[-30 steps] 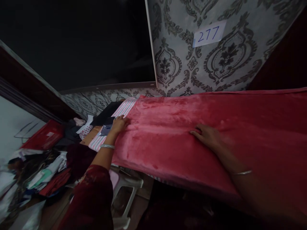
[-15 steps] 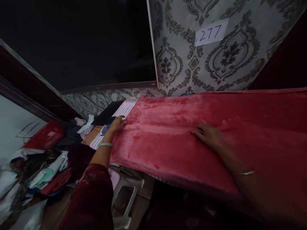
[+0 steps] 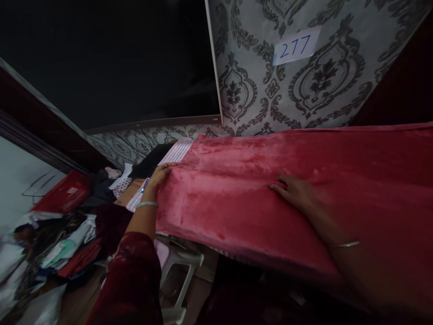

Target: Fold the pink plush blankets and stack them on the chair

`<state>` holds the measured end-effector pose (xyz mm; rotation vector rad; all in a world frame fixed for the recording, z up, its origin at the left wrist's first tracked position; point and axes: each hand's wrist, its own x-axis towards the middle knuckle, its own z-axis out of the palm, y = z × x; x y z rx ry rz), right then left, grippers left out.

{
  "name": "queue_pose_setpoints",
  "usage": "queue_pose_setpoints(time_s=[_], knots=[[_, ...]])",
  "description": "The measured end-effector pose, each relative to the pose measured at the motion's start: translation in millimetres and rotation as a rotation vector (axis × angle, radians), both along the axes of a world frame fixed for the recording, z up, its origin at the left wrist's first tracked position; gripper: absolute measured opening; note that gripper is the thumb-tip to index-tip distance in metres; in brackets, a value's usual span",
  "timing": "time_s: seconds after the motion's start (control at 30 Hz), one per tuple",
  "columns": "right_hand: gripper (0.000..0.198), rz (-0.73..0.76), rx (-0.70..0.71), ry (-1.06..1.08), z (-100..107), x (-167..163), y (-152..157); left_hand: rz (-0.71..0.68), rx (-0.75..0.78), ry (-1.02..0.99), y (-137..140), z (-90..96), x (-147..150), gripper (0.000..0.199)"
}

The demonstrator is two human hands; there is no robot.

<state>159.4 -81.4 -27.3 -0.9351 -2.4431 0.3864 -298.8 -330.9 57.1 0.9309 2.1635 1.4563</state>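
Observation:
A red velvety cloth (image 3: pixel 230 198) lies spread over a long surface, with soft creases across it. At its left end my left hand (image 3: pixel 161 174) has its fingers closed on the cloth's edge, and a small wrinkle runs right from the fingertips. Further right, my right hand (image 3: pixel 297 192) lies low on the cloth, thumb and bent fingers drawn together around a bit of the fabric. Striped fabric (image 3: pixel 176 151) shows from under the cloth's left end. Beside my left wrist, a small dark flat object (image 3: pixel 145 184) is partly covered by the hand.
A large dark screen (image 3: pixel 135 58) hangs on the patterned wall, right of which a paper marked 277 (image 3: pixel 297 46) is stuck. At left are a red basket (image 3: pixel 64 192) and heaped clothes (image 3: pixel 77 243). A plastic stool (image 3: pixel 184 262) stands below the cloth's front edge.
My left hand has shifted slightly left and its spread fingers have closed on the cloth's edge, pulling a wrinkle. My right hand has stayed in place.

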Motion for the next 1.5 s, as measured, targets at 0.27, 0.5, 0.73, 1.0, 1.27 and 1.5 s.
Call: queue_pose_setpoints(time_s=[0.27,0.5,0.73,1.0,1.27,1.5], knots=[[0.039,0.021,0.032,0.038,-5,0,2,-0.120,-0.179,0.282,-2,7.3,-7,0.045],[0.039,0.023,0.071,0.084,-1,2,1,0.000,-0.206,0.541,8,-1.9,-14,0.016],[0.038,-0.002,0.138,0.201,-7,3,4,0.092,-0.118,0.609,13,4.4,-10,0.013],[0.031,0.085,0.051,0.155,-5,5,7,0.189,-0.186,0.621,14,9.8,-2,0.007],[0.028,-0.021,0.061,0.238,1,6,5,0.332,-0.123,0.712,24,18.8,15,0.016],[0.027,-0.032,-0.068,0.297,-1,10,10,0.210,0.087,0.295,32,31.7,14,0.018]])
